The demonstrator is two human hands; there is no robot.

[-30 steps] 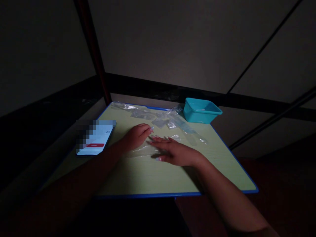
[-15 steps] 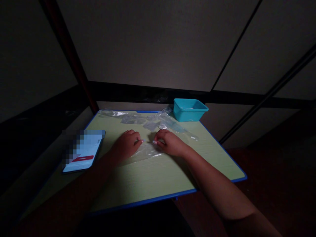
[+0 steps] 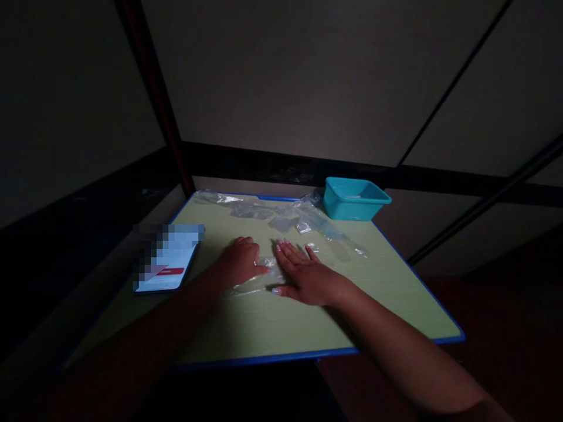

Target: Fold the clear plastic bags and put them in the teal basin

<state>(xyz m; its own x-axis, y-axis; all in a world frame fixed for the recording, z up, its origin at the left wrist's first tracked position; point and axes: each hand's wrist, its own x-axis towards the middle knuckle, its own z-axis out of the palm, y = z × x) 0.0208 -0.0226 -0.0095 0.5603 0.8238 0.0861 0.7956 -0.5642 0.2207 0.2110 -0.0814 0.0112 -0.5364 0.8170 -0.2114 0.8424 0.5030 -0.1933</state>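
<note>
A clear plastic bag [image 3: 253,285] lies flat on the table under both of my hands. My left hand [image 3: 241,261] has its fingers curled, with the thumb stretched along the bag, and pinches its left part. My right hand [image 3: 303,275] is open, palm down, fingers spread and pressed on the bag's right side. Part of the bag is hidden beneath the hands. Beyond them, several more clear plastic bags [image 3: 253,211] lie loosely across the back of the table.
On the left of the table [image 3: 387,305] a phone [image 3: 176,258] lies with its screen lit. At the back right corner stands a turquoise plastic basket [image 3: 354,205] with something pale inside. A panelled wall [image 3: 281,88] rises behind the blue-edged table.
My right hand has gone from a pinch at the bag to flat with spread fingers. My left hand stays by the bag. The view has shifted, so everything sits further right.
</note>
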